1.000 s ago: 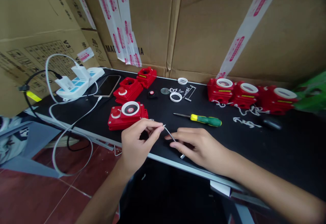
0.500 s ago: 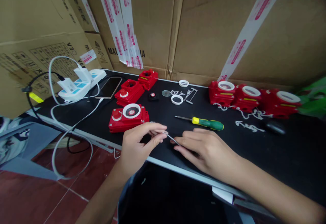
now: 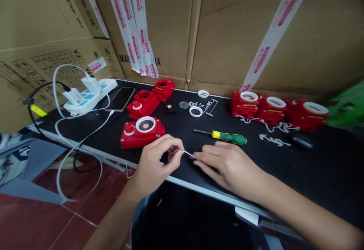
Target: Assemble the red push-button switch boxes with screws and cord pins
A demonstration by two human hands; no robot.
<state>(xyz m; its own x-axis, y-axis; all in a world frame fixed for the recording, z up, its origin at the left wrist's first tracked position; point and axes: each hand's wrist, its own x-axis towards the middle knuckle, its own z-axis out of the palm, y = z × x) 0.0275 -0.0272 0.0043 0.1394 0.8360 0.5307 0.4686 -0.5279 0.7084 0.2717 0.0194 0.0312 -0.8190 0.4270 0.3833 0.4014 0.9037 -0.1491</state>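
Rod [image 3: 190,154] spans two hands just below the centre of the frame, the left hand [image 3: 159,160] pinching one end and the right hand [image 3: 227,163] closed on the other. A red box [image 3: 155,133] and a screwdriver [image 3: 231,138] lie beyond them on the black surface [image 3: 179,128]; a phone [image 3: 122,98] rests at left of the frame.

1. Room to pass: tabletop [image 3: 307,170] beyond the right forearm [image 3: 284,195].
2. The screwdriver [image 3: 231,138] lies across the way just beyond the right hand [image 3: 227,163].
3. A red box [image 3: 139,138] stands close beyond the left hand [image 3: 155,162].
4. Cardboard [image 3: 236,34] walls off the back.
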